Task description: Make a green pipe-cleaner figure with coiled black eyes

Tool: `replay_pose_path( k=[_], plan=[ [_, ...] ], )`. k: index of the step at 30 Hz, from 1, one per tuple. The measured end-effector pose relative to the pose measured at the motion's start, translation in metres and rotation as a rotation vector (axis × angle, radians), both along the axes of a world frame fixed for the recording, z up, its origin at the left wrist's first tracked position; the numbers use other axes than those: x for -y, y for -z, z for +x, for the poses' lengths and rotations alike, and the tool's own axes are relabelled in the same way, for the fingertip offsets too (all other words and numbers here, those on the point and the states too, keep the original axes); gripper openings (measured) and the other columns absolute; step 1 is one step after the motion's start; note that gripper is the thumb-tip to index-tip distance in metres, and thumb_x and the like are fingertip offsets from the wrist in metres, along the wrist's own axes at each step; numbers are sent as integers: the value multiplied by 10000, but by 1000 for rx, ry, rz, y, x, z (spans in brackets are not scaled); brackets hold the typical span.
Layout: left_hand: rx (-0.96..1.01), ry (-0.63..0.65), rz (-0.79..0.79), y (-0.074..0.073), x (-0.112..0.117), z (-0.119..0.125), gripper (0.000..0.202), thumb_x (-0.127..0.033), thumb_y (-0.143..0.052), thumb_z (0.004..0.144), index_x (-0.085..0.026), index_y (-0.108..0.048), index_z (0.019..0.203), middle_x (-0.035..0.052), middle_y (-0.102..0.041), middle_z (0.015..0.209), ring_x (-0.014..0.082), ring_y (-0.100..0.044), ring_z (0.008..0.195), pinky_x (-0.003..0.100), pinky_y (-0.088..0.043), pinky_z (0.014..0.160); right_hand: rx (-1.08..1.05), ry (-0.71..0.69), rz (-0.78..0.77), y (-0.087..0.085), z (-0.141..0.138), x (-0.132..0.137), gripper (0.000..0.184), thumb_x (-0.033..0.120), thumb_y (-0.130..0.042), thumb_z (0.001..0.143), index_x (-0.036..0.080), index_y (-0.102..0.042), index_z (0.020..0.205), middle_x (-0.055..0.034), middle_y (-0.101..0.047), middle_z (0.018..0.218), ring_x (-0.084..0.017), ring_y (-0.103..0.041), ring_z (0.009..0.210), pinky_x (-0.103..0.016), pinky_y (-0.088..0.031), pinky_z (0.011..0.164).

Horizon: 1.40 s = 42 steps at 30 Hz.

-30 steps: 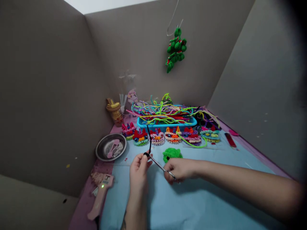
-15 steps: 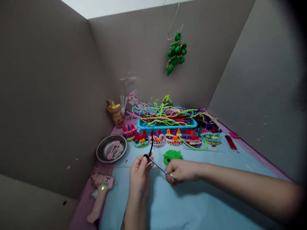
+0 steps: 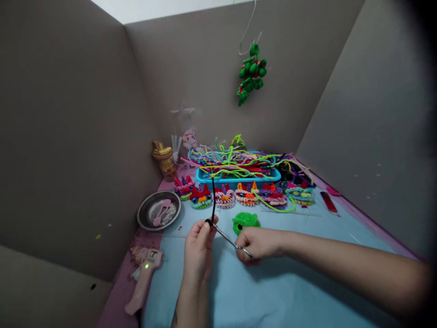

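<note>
My left hand [image 3: 198,246] pinches a black pipe cleaner [image 3: 213,200], its long free end standing up past the fingertips. A small black coil shows at my thumb tip. My right hand [image 3: 252,246] is closed on metal scissors [image 3: 227,238]; one handle loop shows beside the fingers. The scissors' tips touch the black pipe cleaner close to my left fingers, and whether the blades are parted is too small to tell. Just behind my right hand lies a fuzzy green piece [image 3: 246,222] with a black spot on it.
A blue tray [image 3: 239,181] heaped with colourful pipe cleaners stands at the back, with a row of several pipe-cleaner animal heads [image 3: 223,197] before it. To the left are a metal bowl [image 3: 143,217] and a pink glue gun [image 3: 145,278]. A green ornament [image 3: 251,75] hangs above.
The black pipe cleaner's free end has swung a little left and stands straighter. Both hands and the scissors stay almost in place.
</note>
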<state>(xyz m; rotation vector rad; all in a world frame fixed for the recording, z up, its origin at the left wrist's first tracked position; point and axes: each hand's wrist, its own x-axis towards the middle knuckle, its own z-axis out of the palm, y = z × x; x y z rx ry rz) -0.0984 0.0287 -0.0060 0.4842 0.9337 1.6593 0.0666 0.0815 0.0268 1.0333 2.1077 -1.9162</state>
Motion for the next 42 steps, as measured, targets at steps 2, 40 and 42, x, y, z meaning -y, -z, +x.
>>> replay_pose_path(
  k=[2,40,42],
  plan=[
    [5,3,-9,-2,0,0,228,-302,-773,646,-129,-647,725,87,-720,885,177,-647,918,298,-461,869,-26,-50,-43,-3,1,0,118,204,-504,640,133,-573,574,56,-497,463,-58,-444,415,-170,-306,419],
    [80,81,2,2,-1,-2,206,-278,-768,658,-122,-652,726,87,-737,843,183,-668,895,264,-481,802,-126,-13,-47,20,7,-4,143,181,-509,620,135,-548,491,60,-464,396,-57,-412,384,-160,-325,394],
    [82,90,1,2,-1,-3,213,-283,-771,654,-122,-654,730,86,-736,837,183,-668,891,266,-480,800,-109,-31,-49,19,7,-3,131,181,-511,621,133,-547,505,64,-460,402,-53,-410,388,-158,-319,397]
  ],
)
